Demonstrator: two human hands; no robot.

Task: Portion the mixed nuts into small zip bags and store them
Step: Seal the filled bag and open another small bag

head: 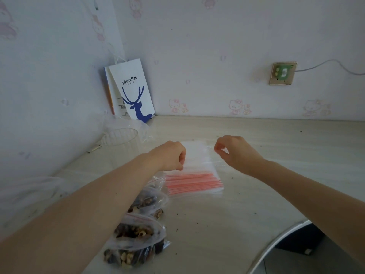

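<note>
A stack of empty clear zip bags (pixel 194 181) with red seal strips lies flat in the middle of the table. My left hand (pixel 171 155) has its fingers curled down on the stack's left edge and seems to pinch a bag there. My right hand (pixel 235 152) hovers over the stack's far right corner, thumb and fingers pinched on the thin clear edge of a bag. Several filled zip bags of mixed nuts (pixel 138 232) lie in a pile under my left forearm, near the table's front.
A clear plastic cup (pixel 120 141) and crumpled clear plastic stand at the back left. A white paper coffee bag (pixel 131 91) leans in the wall corner. A wall socket (pixel 283 73) with a cable is at the right. The table's rounded edge (pixel 276 240) runs front right.
</note>
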